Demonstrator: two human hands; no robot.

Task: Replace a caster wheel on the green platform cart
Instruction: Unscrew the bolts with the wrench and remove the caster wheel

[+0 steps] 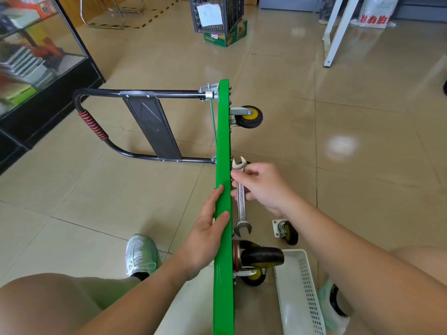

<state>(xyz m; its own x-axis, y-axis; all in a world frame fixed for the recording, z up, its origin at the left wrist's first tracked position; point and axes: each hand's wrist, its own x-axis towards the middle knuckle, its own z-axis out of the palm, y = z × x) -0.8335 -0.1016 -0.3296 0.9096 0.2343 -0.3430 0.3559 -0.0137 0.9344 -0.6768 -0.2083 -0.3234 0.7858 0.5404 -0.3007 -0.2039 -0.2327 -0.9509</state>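
Beige tiled floor (362,117), with a glass display cabinet (36,56) at far left.

- Green platform cart (223,141): stood on its side edge, with the black handle (121,122) lying out to the left.
- Left hand (208,228): laid along the cart's upper edge, fingers nearly straight, thumb across the rim, nothing clasped.
- Right hand (261,187): curled round a double-ended spanner (240,201), held just right of the left fingertips.
- Loose caster wheel (286,232): on the floor, nearer than the right fingers and apart from them.
- Mounted caster (261,259): directly under the spanner's lower end.
- White basket (302,286): set beside the mounted caster.
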